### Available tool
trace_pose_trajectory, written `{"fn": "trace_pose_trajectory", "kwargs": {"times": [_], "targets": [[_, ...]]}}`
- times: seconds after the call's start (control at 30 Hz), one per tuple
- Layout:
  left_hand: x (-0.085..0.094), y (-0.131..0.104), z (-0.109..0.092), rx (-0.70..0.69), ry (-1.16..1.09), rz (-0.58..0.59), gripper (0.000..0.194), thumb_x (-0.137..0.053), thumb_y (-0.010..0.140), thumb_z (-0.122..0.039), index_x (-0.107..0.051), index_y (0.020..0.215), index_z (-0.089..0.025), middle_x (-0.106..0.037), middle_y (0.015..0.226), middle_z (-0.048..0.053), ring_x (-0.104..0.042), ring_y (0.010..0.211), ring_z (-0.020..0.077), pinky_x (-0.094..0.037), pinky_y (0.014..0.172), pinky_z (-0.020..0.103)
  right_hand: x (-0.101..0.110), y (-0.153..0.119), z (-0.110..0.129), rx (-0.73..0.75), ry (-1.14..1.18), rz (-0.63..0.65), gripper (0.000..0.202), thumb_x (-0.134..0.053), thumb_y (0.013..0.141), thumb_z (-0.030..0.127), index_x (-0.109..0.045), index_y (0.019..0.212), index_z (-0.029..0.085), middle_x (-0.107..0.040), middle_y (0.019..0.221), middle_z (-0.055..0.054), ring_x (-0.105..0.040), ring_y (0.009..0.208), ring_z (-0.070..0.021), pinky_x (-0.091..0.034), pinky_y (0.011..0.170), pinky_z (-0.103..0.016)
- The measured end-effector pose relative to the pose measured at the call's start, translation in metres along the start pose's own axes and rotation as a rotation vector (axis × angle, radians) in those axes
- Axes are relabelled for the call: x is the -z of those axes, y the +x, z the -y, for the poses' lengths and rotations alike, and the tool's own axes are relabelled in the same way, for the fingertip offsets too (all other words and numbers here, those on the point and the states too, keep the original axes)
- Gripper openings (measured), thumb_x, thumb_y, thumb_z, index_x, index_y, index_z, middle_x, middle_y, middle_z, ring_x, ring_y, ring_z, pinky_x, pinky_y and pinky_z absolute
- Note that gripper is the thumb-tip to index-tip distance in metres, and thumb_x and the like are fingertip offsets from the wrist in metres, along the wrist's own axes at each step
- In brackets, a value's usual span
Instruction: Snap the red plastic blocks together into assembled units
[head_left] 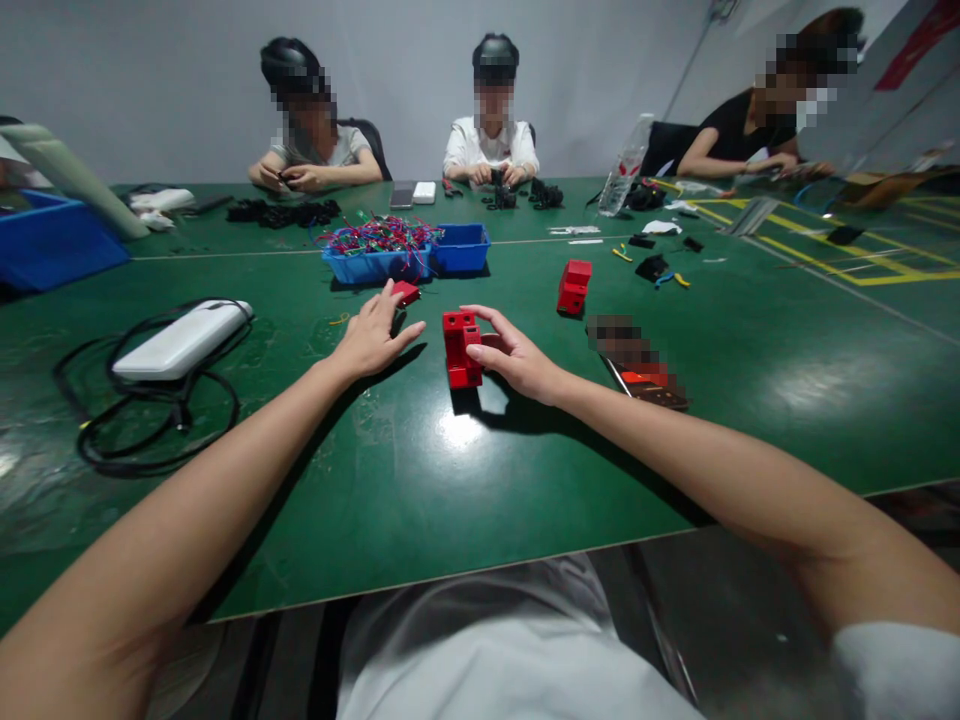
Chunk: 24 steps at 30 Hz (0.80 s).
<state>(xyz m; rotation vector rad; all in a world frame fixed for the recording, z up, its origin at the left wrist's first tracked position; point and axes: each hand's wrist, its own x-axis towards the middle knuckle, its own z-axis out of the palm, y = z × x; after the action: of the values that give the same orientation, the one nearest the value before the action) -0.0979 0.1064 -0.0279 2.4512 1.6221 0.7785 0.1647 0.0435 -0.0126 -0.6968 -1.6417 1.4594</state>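
Observation:
My right hand (519, 357) grips a red blocky part (454, 352) with round holes in its top, thumb on the near side and fingers round the back. The part is upright over the green table (390, 500), its dark shadow just below; whether it touches the surface I cannot tell. To the left, my left hand (369, 338) is open, fingers spread and palm down. Its fingertips reach a flat red piece (407, 292), partly hidden by them. Farther right stands another red blocky part (574, 288), apart from both hands.
Behind my hands sit a blue bin of coloured wires (345, 268) and a second blue bin (459, 252). A white power bank (184, 340) with black cable lies left. A phone (637, 365) lies right, with pliers (675, 281) beyond. Three people work across the table.

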Motion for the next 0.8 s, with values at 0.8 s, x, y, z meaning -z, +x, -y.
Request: {"fn": "trace_pose_trajectory", "kwargs": {"times": [0.8], "targets": [[-0.004, -0.008, -0.035, -0.036, 0.050, -0.237, 0.056, -0.046, 0.091, -0.055, -0.056, 0.129, -0.015, -0.065, 0.129, 0.019, -0.059, 0.119, 0.0369, -0.041, 0.100, 0.054, 0.003, 0.004, -0.002, 0.065, -0.131, 0.006, 0.067, -0.069, 0.084, 0.051, -0.040, 0.140, 0.028, -0.070, 0.101, -0.004, -0.070, 0.094, -0.0224, -0.058, 0.088, -0.043]]}}
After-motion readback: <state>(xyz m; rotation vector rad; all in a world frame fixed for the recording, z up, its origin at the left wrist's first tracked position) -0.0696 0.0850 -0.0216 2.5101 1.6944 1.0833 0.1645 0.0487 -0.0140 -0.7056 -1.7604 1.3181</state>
